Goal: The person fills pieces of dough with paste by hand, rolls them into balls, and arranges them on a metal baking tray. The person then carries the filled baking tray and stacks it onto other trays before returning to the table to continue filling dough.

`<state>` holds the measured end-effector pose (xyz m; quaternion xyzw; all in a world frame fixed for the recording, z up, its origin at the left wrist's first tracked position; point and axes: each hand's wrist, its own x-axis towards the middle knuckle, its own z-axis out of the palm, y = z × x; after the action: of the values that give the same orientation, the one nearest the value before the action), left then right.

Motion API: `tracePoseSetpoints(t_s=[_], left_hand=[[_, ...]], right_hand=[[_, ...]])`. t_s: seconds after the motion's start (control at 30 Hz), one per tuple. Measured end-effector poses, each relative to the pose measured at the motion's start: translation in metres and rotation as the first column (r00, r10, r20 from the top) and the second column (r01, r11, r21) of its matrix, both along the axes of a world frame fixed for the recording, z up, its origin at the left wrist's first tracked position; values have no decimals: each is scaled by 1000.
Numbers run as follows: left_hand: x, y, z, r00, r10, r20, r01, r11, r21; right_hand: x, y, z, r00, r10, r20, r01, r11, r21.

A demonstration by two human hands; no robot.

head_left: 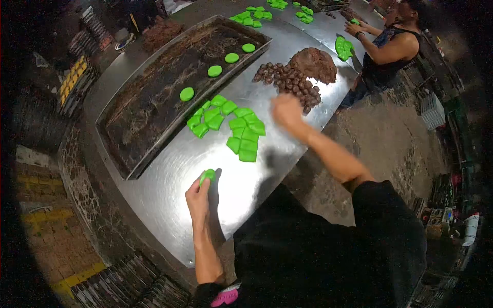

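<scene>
My left hand (197, 199) is closed on a green dough piece (208, 175), held just above the metal table (169, 205). Motion smears my right hand (286, 111), so its fingers cannot be made out; it is beside a pile of small brown balls (294, 82). Behind those balls sits a big lump of brown filling (314, 64). Flattened green dough pieces lie in two clusters between my hands, a nearer cluster (246, 134) and another cluster (211, 115) by the tray. Several round green discs (187, 94) rest in a long dark baking tray (154, 84).
At the table's far right side, another person (387, 51) handles a green piece, with more green dough (344, 47) close by. Further green pieces (251, 17) lie at the far end. A rack holding yellow items (74, 79) stands left of the table.
</scene>
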<state>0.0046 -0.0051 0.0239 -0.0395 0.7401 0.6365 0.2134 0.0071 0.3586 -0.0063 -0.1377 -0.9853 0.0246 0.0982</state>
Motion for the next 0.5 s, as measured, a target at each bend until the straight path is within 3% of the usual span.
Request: tracePoseSetpoints(t_s=[0.07, 0.13, 0.2, 0.27, 0.3, 0.33, 0.37, 0.4, 0.47, 0.5], left_hand=[[-19, 16, -1, 986, -13, -167, 7, 999, -37], [-29, 32, -1, 992, 46, -119, -53, 997, -51], [-39, 40, -2, 991, 121, -58, -126, 988, -93], [-46, 49, -10, 977, 192, 94, -204, 969, 142], [-48, 60, -11, 969, 215, 126, -237, 950, 202], [-51, 69, -14, 967, 206, 151, -238, 940, 244], [-51, 81, -13, 962, 213, 170, -252, 933, 255], [-52, 87, -24, 973, 175, 151, -211, 940, 269], [-46, 110, -14, 972, 165, 168, -220, 893, 393], [-45, 121, 1, 963, 190, 191, -257, 861, 438]], right_hand=[[-17, 77, 1, 995, -79, -63, 94, 956, 278], [-17, 122, -9, 999, -3, -39, 15, 952, 306], [-12, 129, -7, 992, 98, -82, -79, 974, 212], [-16, 134, -8, 978, 6, -210, -8, 1000, -9], [-18, 115, 12, 918, -112, -381, 38, 980, -196], [-24, 95, 40, 940, -317, -130, 204, 822, -531], [-30, 75, 50, 953, -282, -113, 85, 604, -792], [-33, 52, 54, 963, -253, -91, -13, 295, -956], [-34, -8, 66, 987, -8, -162, -162, -76, -984], [-31, -40, 63, 917, 143, -371, -393, 187, -900]])
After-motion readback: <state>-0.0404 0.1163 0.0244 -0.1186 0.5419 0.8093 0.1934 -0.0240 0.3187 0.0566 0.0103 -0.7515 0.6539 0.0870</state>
